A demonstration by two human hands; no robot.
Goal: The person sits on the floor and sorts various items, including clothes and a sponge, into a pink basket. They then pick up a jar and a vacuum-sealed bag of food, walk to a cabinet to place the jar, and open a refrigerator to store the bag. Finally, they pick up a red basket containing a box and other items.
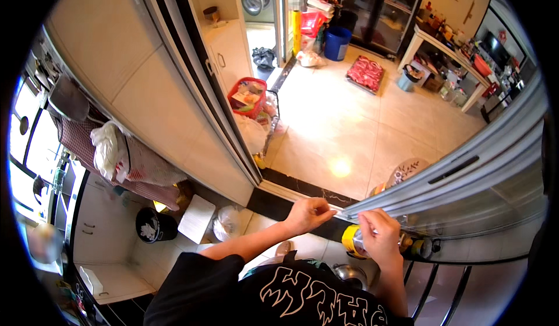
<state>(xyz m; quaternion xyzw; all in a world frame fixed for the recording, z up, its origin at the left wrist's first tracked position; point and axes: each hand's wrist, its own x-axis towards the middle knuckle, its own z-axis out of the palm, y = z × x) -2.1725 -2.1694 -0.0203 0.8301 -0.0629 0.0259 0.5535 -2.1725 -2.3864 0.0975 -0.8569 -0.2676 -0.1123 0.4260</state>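
Observation:
My left hand (309, 215) is raised in front of my chest, its thumb and forefinger pinched together beside the sliding-door track. Level with it, my right hand (380, 235) has its fingers curled in, close to the edge of the glass sliding door (454, 173). I see nothing between the fingers of either hand; a very thin thing there would be too small to make out. Below and behind my right hand, on the floor, stands a plastic bottle with a yellow label (352, 241). A round metal pot or kettle (350, 275) shows partly beside my shirt.
A dark stone threshold (301, 185) crosses the doorway. Beyond lie a tray of red meat (366, 74), a blue bucket (337, 43) and a red basket (248, 96). To my left are a black bin (156, 224), a white stool (196, 218) and a white plastic bag (226, 222).

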